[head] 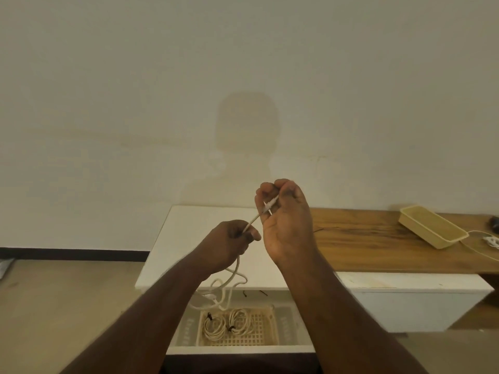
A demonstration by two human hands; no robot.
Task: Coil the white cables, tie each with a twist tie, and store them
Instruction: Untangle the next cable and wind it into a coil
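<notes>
White cable (251,222): thin, round, smooth cord, held taut btwn both hands above the white cabinet top (172,255). Right hand (286,220) is raised, palm toward camera, fingers curled in, pinching the cable's plug end near the fingertips. Left hand (229,245) sits lower and just left of it, fingers closed round the cord, thumb on top. Below the left hand the rest of the cable drops in loose, uneven loops (224,290) over the cabinet's front edge, hanging into the open drawer (237,349).

In the drawer: a cream plastic lattice basket (262,336), square-grid bottom, low walls. Two coiled cables lie side by side in it, left coil (214,329) and right coil (240,322), each cinched w/ a dark twist tie. Two short dark twist ties (255,293) lie on the white surface just behind the basket.

Cabinet top is flat, matte white, crisp corners. To its right a wood-grain top (378,238), darker streaks, w/ a thin dark tie lying near its left end. Far right on the wood: a cream rectangular tray (432,226), tilted askew, and another white cable (483,240) just beside it, running to the frame edge. Plain pale wall behind; tan floor open to the left of the cabinet.
</notes>
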